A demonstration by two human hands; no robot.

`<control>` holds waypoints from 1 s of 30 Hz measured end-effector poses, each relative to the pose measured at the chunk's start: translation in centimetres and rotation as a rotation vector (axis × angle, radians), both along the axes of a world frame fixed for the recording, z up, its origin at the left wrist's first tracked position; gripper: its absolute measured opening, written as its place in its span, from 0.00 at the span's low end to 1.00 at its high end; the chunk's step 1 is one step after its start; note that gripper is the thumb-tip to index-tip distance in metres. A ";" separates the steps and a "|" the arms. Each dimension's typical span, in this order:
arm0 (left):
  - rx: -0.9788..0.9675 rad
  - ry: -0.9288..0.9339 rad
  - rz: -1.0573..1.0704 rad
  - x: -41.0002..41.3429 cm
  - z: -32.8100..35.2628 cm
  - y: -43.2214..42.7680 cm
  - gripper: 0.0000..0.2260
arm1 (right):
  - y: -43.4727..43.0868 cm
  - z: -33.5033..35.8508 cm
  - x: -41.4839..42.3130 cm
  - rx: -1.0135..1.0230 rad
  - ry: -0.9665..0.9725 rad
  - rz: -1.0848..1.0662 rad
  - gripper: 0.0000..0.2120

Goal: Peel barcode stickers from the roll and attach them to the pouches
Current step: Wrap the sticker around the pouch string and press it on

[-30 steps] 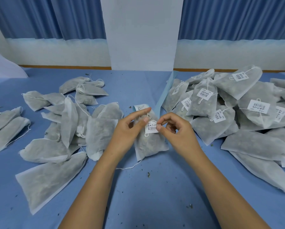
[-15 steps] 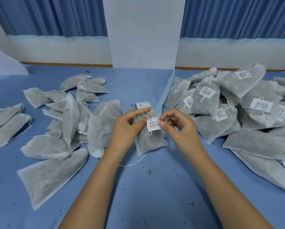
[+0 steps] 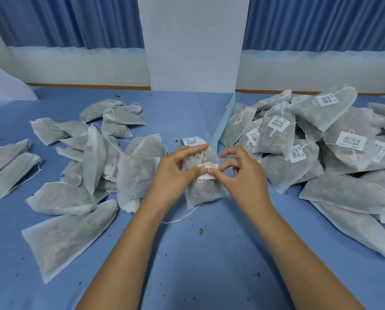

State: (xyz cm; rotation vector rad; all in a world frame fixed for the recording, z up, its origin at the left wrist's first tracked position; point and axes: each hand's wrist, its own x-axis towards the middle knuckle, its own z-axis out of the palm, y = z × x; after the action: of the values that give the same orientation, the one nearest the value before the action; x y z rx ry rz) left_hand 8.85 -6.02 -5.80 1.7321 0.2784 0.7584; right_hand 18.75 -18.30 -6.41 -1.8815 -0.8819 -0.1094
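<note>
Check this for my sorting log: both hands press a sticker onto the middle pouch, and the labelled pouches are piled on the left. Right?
Not quite. The head view shows the labelled pouches piled on the right; the left pile is bare. Both the left hand and right hand do press the sticker.

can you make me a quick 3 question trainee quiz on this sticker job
1. True or false: the pouches piled right of the hands already carry barcode stickers.
2. Which hands touch the sticker on the middle pouch? A left only, B right only, C both.
3. Fill in: the backing strip with the next sticker lies just ____ the middle pouch.

Key
1. True: the right pile shows stickers; the left pile shows none.
2. C: left hand and right hand press the sticker onto the middle pouch.
3. Behind: the backing strip.
</note>
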 end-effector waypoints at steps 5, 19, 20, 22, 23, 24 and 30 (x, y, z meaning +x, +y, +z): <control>-0.046 -0.068 -0.076 -0.1 0.2 -0.4 0.24 | -0.7 0.4 0.7 0.067 0.221 0.084 0.14; -0.161 0.250 -0.108 5.1 1.7 -7.4 0.14 | -7.5 2.8 2.9 0.270 0.527 0.010 0.13; -0.137 0.329 -0.184 5.5 2.0 -8.5 0.08 | -8.2 3.1 3.3 0.289 0.526 -0.024 0.13; -0.158 0.384 -0.271 6.2 2.6 -10.4 0.04 | -10.0 3.6 4.2 0.299 0.581 -0.026 0.14; -0.168 0.375 -0.263 6.7 3.0 -11.2 0.06 | -11.2 3.7 4.5 0.277 0.619 0.015 0.14; -0.169 0.361 -0.250 7.1 3.5 -11.9 0.08 | -12.4 3.8 4.7 0.239 0.654 0.078 0.12; -0.240 0.258 -0.268 11.1 7.1 -15.3 0.14 | -16.5 6.2 7.9 0.446 0.797 0.138 0.11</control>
State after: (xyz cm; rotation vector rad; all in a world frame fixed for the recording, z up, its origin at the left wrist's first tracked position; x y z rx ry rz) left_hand 19.97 -21.34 1.33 1.5966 0.2924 0.2938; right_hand 26.67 -34.82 -0.20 -1.2656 -0.3801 0.4662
